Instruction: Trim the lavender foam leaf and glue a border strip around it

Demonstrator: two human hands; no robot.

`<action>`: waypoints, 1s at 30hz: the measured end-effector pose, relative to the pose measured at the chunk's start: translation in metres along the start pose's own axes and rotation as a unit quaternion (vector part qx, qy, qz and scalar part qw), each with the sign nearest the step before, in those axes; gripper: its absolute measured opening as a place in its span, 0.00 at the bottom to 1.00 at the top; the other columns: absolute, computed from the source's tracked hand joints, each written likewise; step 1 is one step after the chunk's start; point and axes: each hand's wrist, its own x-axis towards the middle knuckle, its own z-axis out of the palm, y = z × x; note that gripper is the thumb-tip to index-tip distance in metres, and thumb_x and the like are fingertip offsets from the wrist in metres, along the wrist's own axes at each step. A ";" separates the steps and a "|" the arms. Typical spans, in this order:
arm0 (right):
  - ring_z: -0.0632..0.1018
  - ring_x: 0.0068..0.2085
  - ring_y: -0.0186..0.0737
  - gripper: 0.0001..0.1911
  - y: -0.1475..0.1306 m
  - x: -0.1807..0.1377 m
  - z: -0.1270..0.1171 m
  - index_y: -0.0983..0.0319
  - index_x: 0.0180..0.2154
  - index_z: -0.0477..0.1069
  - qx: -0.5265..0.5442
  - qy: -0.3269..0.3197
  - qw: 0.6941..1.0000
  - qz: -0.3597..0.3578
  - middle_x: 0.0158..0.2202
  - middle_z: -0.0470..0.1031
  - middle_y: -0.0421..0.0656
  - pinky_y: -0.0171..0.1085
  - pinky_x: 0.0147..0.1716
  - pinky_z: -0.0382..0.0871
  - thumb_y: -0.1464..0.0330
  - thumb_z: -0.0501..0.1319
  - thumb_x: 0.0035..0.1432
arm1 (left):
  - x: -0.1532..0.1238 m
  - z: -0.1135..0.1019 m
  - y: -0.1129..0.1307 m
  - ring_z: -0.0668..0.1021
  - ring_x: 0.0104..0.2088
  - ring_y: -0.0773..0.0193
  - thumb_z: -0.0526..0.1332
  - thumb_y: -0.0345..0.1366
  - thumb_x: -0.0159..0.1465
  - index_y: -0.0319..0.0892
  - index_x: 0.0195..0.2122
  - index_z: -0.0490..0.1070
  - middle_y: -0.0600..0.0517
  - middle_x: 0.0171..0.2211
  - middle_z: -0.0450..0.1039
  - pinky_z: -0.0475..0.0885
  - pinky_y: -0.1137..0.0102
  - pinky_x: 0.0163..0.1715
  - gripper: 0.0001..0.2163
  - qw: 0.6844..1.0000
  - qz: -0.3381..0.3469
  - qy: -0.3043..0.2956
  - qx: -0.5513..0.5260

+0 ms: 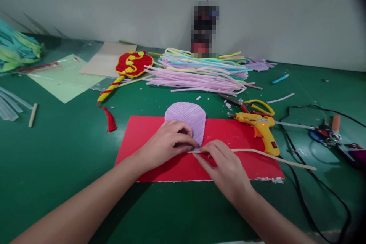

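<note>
A lilac fan-shaped piece (187,116) made of pipe cleaners lies on a red sheet (237,131) on the green table. My left hand (168,143) presses down on the piece's lower part, fingers curled over its edge. My right hand (221,164) pinches the near end of a long cream pipe cleaner (274,157) against the bottom tip of the lilac piece. The cream strand runs off to the right across the red sheet.
A yellow glue gun (261,126) lies right of the piece, its black cord (309,198) trailing forward. Yellow-handled scissors (251,106), a heap of pastel pipe cleaners (197,72), a red and yellow fan (133,65) with tassel, and glue sticks (10,105) lie around.
</note>
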 end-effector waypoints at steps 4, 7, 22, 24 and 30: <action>0.71 0.34 0.39 0.05 0.000 0.000 0.001 0.62 0.33 0.66 0.005 0.001 1.000 0.001 0.30 0.70 0.44 0.38 0.35 0.68 0.69 0.55 0.61 | 0.000 -0.001 0.001 0.69 0.42 0.65 0.59 0.33 0.62 0.50 0.38 0.76 0.54 0.39 0.69 0.61 0.68 0.42 0.07 1.000 -0.002 -0.001 -0.001; 0.71 0.33 0.38 0.05 0.000 0.000 0.001 0.62 0.32 0.66 0.012 0.012 1.000 0.001 0.29 0.69 0.43 0.38 0.34 0.68 0.70 0.56 0.61 | 0.000 -0.001 0.002 0.69 0.42 0.65 0.60 0.33 0.62 0.50 0.38 0.76 0.54 0.38 0.69 0.61 0.68 0.42 0.07 1.000 -0.008 0.001 -0.003; 0.72 0.31 0.38 0.07 0.000 0.000 0.002 0.61 0.29 0.65 0.012 0.021 1.000 0.004 0.27 0.69 0.42 0.37 0.32 0.66 0.70 0.56 0.61 | 0.001 -0.001 0.000 0.69 0.42 0.64 0.59 0.34 0.62 0.51 0.36 0.76 0.54 0.38 0.69 0.60 0.67 0.42 0.06 1.000 -0.025 -0.011 -0.011; 0.71 0.30 0.37 0.07 -0.001 0.001 0.001 0.61 0.29 0.65 0.013 0.016 1.000 0.005 0.27 0.68 0.42 0.36 0.32 0.66 0.70 0.55 0.61 | 0.002 -0.001 -0.001 0.70 0.42 0.64 0.59 0.35 0.62 0.51 0.36 0.76 0.54 0.38 0.69 0.60 0.67 0.42 0.06 1.000 -0.025 -0.011 -0.010; 0.70 0.30 0.37 0.07 -0.002 0.001 0.000 0.61 0.29 0.65 0.030 0.006 0.999 0.018 0.26 0.68 0.42 0.37 0.31 0.65 0.70 0.55 0.61 | 0.001 -0.001 -0.001 0.69 0.42 0.65 0.59 0.35 0.62 0.52 0.36 0.76 0.54 0.38 0.69 0.59 0.67 0.41 0.07 1.000 -0.017 -0.013 -0.007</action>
